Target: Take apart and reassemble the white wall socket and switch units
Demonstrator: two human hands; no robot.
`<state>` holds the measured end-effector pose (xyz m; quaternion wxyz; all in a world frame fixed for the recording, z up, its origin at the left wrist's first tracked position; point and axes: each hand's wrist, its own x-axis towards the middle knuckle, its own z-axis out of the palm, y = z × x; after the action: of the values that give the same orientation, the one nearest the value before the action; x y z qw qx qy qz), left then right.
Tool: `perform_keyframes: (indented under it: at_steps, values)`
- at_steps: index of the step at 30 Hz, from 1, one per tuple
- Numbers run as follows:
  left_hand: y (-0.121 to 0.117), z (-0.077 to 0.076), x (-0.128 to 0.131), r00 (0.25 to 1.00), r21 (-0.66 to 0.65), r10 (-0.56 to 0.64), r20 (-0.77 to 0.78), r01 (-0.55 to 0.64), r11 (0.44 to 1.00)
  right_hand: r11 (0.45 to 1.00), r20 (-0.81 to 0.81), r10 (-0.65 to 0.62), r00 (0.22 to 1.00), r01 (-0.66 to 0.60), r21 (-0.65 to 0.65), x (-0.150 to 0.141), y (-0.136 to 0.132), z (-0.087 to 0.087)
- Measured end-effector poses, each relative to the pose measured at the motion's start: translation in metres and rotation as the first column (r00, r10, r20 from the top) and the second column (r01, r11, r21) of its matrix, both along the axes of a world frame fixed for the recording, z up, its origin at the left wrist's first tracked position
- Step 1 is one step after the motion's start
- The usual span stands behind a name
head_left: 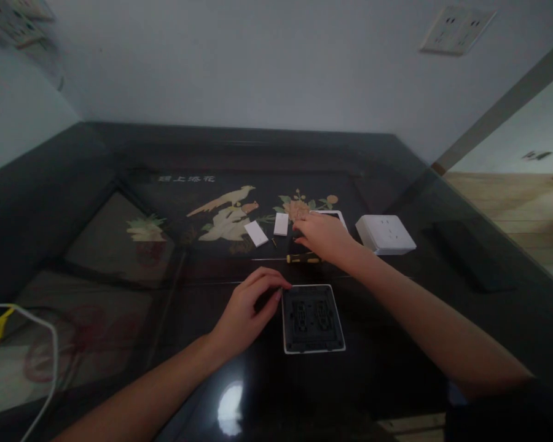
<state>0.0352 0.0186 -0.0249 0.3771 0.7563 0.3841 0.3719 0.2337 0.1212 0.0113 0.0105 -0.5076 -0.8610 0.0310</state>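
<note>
A square switch panel (pixel 312 328) with a white rim and black inner face lies on the dark tabletop. My left hand (pixel 251 301) has its thumb and fingertips bent at the panel's upper left corner, touching it. Farther back, my right hand (pixel 325 236) reaches down with fingers curved and apart; no object shows between them. It partly covers a white-edged frame (pixel 342 218). Left of its fingertips lie two small white plates, one upright (pixel 281 224) and one slanted (pixel 256 234), and a small screw (pixel 274 243). Below it rests a screwdriver (pixel 299 259) with a yellow-and-black handle, pointing left.
A white socket box (pixel 387 234) stands right of my right hand. A dark flat object (pixel 470 255) lies farther right. At the left edge runs a white cable (pixel 54 344) with a yellow tag (pixel 0 326). Wall sockets (pixel 458 29) are above the table's far edge.
</note>
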Motion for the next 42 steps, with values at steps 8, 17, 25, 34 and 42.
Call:
perform_keyframes:
  at_steps: [8,17,25,34,42]
  values:
    - [-0.001,-0.002,0.0,1.0,0.015,-0.028,-0.004,0.028,0.999,0.996,0.026,-0.059,0.998,0.061,-0.07,-0.006,0.004,-0.01]
    - [-0.005,0.002,0.0,0.999,0.052,-0.027,-0.026,0.028,0.998,0.994,-0.504,-0.112,0.856,0.101,-0.049,0.022,-0.035,0.02]
    - [-0.02,0.001,0.002,0.975,0.065,-0.145,-0.169,0.158,0.985,0.834,-0.833,-0.53,0.157,-0.082,-0.546,0.056,-0.104,0.008]
    - [-0.027,0.004,0.003,0.952,-0.14,-0.206,-0.225,0.177,0.974,0.808,-0.808,-0.561,0.18,-0.092,-0.582,0.056,-0.121,-0.001]
    - [-0.029,0.005,0.007,0.951,-0.132,-0.201,-0.237,0.173,0.976,0.882,-0.838,-0.457,0.298,0.034,-0.47,0.052,-0.128,0.001]
